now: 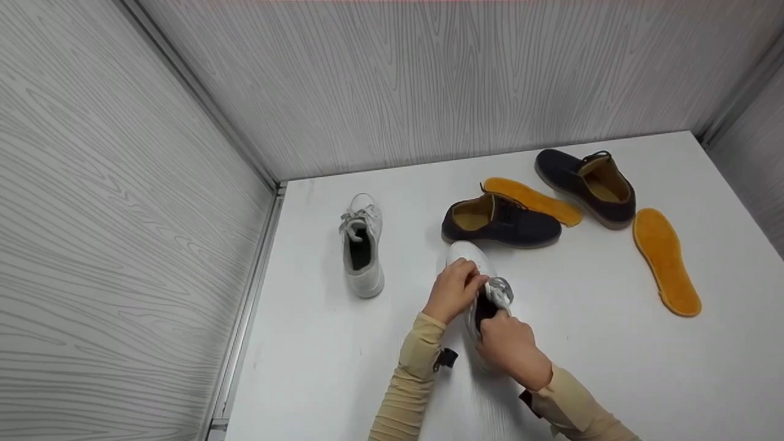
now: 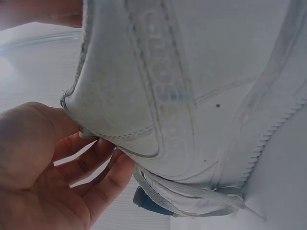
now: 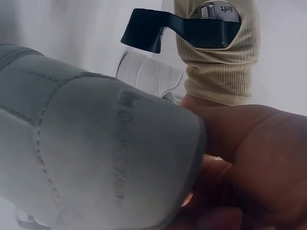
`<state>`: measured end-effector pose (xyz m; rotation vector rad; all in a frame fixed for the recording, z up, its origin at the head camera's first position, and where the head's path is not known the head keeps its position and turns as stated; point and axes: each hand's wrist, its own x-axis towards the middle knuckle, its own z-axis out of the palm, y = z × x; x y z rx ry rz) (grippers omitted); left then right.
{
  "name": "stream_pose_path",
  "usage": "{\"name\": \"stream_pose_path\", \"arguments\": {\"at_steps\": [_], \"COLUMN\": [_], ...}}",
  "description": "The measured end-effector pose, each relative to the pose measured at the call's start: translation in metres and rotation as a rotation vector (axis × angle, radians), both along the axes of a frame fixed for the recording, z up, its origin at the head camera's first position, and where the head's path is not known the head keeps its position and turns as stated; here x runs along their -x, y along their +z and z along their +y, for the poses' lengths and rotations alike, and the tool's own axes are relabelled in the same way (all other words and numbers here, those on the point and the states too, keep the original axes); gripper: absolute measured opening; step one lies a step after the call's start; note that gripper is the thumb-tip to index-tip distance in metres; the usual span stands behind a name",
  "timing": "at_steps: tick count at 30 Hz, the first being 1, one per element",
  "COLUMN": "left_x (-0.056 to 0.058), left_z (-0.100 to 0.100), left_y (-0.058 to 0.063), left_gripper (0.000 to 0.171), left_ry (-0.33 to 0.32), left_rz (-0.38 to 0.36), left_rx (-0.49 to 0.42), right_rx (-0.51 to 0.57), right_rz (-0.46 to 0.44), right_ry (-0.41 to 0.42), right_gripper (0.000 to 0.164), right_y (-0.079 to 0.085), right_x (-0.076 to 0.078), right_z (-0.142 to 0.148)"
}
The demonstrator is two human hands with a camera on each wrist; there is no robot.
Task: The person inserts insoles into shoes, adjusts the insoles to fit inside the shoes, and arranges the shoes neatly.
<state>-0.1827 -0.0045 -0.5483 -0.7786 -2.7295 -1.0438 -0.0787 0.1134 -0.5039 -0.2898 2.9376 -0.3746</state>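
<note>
A white sneaker with grey laces lies before me, its toe pointing away and its opening dark inside. At the front of the opening, my left hand pinches the edge; in the left wrist view its thumb and fingers meet the sneaker's upper near the laces. My right hand grips the rear of the collar. The right wrist view has the heel close up, with the right hand at its rim. Some right fingertips are hidden by the shoe.
Another white sneaker stands to the left. Beyond the hands are two dark lace-up shoes. One orange insole lies between them, another insole at the right. Panels border the white table.
</note>
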Motion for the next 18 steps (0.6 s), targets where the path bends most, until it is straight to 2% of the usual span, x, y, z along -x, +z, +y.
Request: {"name": "stream_pose_path", "arguments": {"at_steps": [11, 18], "left_x": [0.001, 0.0002], "left_z": [0.0005, 0.0005], "left_y": [-0.0006, -0.0025], "left_gripper": [0.024, 0.022], "left_ry": [0.015, 0.056], "left_rz": [-0.008, 0.035], "left_rx": [0.003, -0.002], "right_rx": [-0.042, -0.056], "right_rz": [-0.001, -0.004], "right_ry": [0.014, 0.086], "right_gripper": [0.016, 0.012], "right_y": [-0.0001, -0.0024], "right_x": [0.0011, 0.0054], "right_z": [-0.0026, -0.0017]}}
